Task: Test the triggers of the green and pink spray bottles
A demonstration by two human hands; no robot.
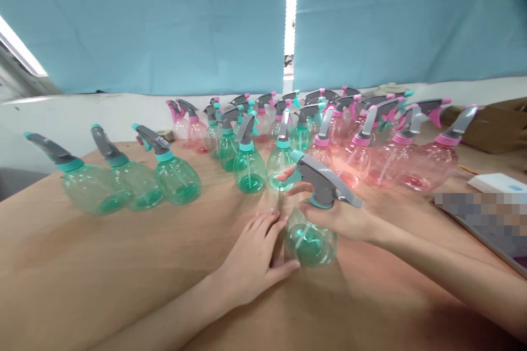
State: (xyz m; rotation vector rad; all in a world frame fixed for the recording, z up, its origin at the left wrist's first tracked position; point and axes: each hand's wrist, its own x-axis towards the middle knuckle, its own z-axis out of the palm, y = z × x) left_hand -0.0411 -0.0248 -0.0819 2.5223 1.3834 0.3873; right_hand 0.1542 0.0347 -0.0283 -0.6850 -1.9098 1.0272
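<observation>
My right hand [329,219] is wrapped round the neck of a green spray bottle [310,241], under its grey trigger head with a turquoise nozzle. The bottle leans a little over the wooden table, its nozzle to the left. Just left of it, my left hand [259,258] has its fingers stretched out over the tabletop, the thumb near the bottle's base. I cannot tell whether the thumb touches it. Two more green spray bottles, one of them this green bottle [250,170], stand right behind my hands.
Three green bottles [179,178] stand at the left on the table [123,263]. Several pink bottles [432,162] stand at the right, with mixed rows behind. A blurred-out flat device [486,219], a white box [498,182] and a brown carton [486,126] are at the right. Blue cloth [173,22] hangs behind.
</observation>
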